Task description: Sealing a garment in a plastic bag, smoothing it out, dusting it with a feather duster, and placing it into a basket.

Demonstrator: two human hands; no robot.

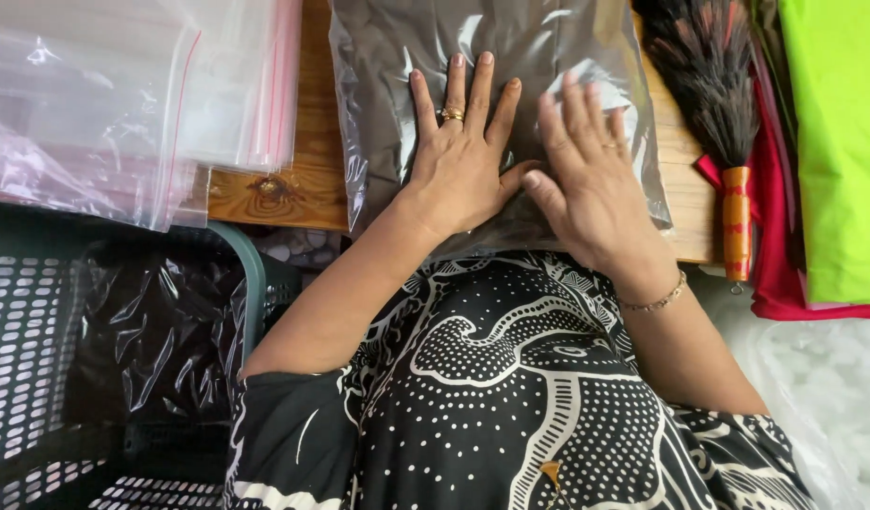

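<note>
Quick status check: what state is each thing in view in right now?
Left hand: flat, fingers spread on dark bag.
Right hand: flat on the same bag.
Dark bag: filled, lying flat on table.
Clear bags: stacked, empty.
Basket: holds wrapped dark bundle.
Duster: lying down.

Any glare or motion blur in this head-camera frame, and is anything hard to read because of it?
Head view: soft daylight, with glare streaks on the clear bag of dark cloth; the right hand is slightly motion-blurred, the left hand sharp; the stack of clear zip bags looks washed out.
</note>
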